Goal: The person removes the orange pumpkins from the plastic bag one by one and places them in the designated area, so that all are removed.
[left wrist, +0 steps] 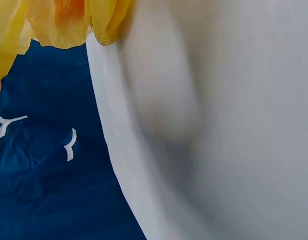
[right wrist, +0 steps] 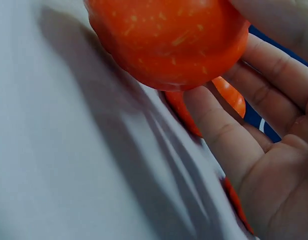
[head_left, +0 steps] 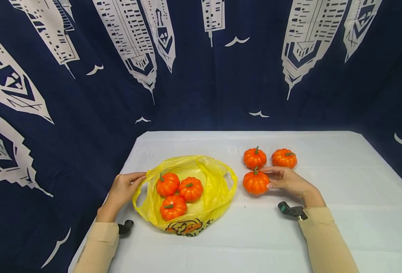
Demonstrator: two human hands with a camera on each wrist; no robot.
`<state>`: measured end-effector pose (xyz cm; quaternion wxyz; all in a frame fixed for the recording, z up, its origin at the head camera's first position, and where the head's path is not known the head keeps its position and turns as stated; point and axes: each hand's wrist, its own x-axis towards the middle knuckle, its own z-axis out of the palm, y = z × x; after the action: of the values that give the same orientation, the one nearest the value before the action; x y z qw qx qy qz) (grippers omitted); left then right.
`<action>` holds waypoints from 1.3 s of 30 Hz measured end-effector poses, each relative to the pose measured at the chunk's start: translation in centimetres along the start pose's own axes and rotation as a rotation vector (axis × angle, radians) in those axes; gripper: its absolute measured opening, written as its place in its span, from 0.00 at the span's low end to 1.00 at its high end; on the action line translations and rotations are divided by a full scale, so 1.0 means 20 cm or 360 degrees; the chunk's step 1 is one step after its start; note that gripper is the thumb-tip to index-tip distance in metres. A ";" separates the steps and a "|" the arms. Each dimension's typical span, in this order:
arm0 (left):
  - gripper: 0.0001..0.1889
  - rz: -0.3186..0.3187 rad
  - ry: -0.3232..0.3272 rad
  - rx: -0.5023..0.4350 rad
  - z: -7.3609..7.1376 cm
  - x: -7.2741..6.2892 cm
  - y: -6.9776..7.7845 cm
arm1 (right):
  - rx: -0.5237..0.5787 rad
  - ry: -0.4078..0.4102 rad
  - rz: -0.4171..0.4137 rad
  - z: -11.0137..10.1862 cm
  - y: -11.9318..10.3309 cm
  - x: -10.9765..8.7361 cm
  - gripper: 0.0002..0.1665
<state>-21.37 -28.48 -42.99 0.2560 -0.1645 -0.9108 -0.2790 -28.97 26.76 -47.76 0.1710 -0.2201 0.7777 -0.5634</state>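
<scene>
My left hand (head_left: pixel 124 189) pinches the left rim of a yellow plastic bag (head_left: pixel 218 189) that lies spread wide on the table. Inside the bag sit three small orange pumpkins (head_left: pixel 191 189) with green stems. To the right of the bag, my right hand (head_left: pixel 289 182) holds another orange pumpkin (head_left: pixel 255 183) between thumb and fingers. In the right wrist view this pumpkin (right wrist: pixel 168 40) appears raised off the white cloth, its shadow below. Two more pumpkins, one upright (head_left: pixel 254 158) and one tilted (head_left: pixel 284 158), stand just behind it. The left wrist view shows only a fingertip edge and the bag (left wrist: pixel 54 25).
A white cloth covers the table (head_left: pixel 241 235). Behind and to the left hangs a dark blue curtain (head_left: pixel 214 87) printed with white buildings and birds. Black wrist devices (head_left: pixel 291 209) sit at both sleeve cuffs, close above the tabletop.
</scene>
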 end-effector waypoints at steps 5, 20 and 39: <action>0.07 0.0009 0.0006 0.0008 0.00 0.00 0.00 | -0.0002 0.0034 0.0034 -0.01 0.03 0.00 0.37; 0.07 0.0047 0.0027 0.0023 0.00 -0.01 0.01 | 0.0120 -0.0032 0.0066 -0.02 0.04 -0.01 0.39; 0.07 0.0037 0.0027 0.0003 -0.02 -0.02 0.01 | 0.0128 -0.0098 0.0044 -0.03 0.04 -0.02 0.37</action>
<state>-20.83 -28.69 -42.92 0.2670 -0.1725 -0.9069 -0.2766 -29.05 27.65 -48.40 0.2114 -0.2195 0.7517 -0.5849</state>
